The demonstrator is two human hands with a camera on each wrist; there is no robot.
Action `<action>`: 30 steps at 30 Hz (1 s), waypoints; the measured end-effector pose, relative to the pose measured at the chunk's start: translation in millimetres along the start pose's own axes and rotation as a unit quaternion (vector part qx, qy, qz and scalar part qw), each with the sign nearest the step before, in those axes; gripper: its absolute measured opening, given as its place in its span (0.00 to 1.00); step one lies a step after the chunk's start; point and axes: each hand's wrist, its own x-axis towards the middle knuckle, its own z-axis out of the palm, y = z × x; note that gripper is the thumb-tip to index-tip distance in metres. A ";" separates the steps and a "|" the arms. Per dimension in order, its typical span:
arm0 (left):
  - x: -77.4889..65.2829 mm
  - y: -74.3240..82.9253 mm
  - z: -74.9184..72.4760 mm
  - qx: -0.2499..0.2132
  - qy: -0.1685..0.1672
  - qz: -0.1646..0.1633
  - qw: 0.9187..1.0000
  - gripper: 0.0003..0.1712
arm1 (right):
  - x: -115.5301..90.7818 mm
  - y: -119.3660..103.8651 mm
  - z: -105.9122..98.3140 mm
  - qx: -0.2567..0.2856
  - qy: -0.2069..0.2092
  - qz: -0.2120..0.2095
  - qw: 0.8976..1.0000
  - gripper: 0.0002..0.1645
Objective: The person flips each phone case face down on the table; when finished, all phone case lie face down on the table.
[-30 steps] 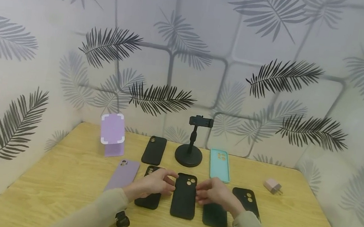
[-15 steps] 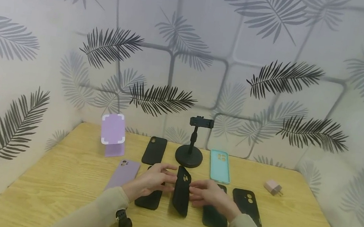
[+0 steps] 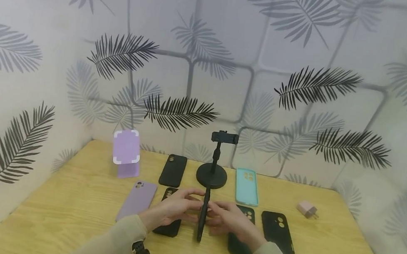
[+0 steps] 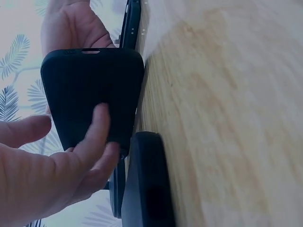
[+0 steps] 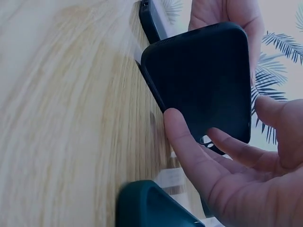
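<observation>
A black phone case (image 3: 203, 217) stands on its long edge between both hands, seen edge-on in the head view. My left hand (image 3: 176, 205) touches its left side with loosely extended fingers (image 4: 97, 135), while the left thumb stays apart. From the other side, my right hand (image 3: 232, 220) reaches it with slightly bent fingers (image 5: 177, 120) at the lower edge and face. The left wrist view shows one broad face of the case (image 4: 90, 90); the right wrist view shows the opposite face, with camera holes at its far end. Neither view shows a pinch.
On the wooden table (image 3: 54, 210) lie a purple case (image 3: 137, 201), a teal case (image 3: 247, 186), a dark green case (image 3: 236, 246) and several black cases (image 3: 279, 236). Behind them stand a black phone holder (image 3: 212, 174) and a purple stand (image 3: 127, 147). A pink charger (image 3: 306, 208) lies right.
The black phone case lay flat between the hands, then tilted up and now stands edge-on. My right hand has moved left with it; the left hand has shifted slightly right.
</observation>
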 end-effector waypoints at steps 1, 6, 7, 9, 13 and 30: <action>0.0 -0.2 0.6 0.005 -0.004 0.000 1.000 0.26 | 0.2 -0.1 -0.1 0.002 -0.003 -0.001 1.000 0.38; -0.7 -4.2 2.6 0.022 -0.019 -0.018 0.999 0.30 | 1.6 4.6 -1.6 0.020 -0.030 -0.002 0.999 0.41; -0.8 -4.9 3.0 0.024 -0.019 -0.024 0.999 0.30 | 1.9 5.9 -2.1 0.026 -0.035 -0.002 0.999 0.41; -0.5 -5.7 3.8 0.031 -0.016 -0.028 0.999 0.32 | 2.9 8.1 -3.5 0.038 -0.041 -0.003 0.998 0.41; 1.0 -4.6 5.9 0.046 -0.015 -0.027 0.998 0.35 | 3.1 9.2 -7.9 0.057 -0.047 -0.007 0.997 0.37; -2.4 1.0 2.2 0.091 -0.002 -0.032 0.995 0.33 | -7.7 10.1 -21.6 -0.063 0.085 0.007 0.994 0.27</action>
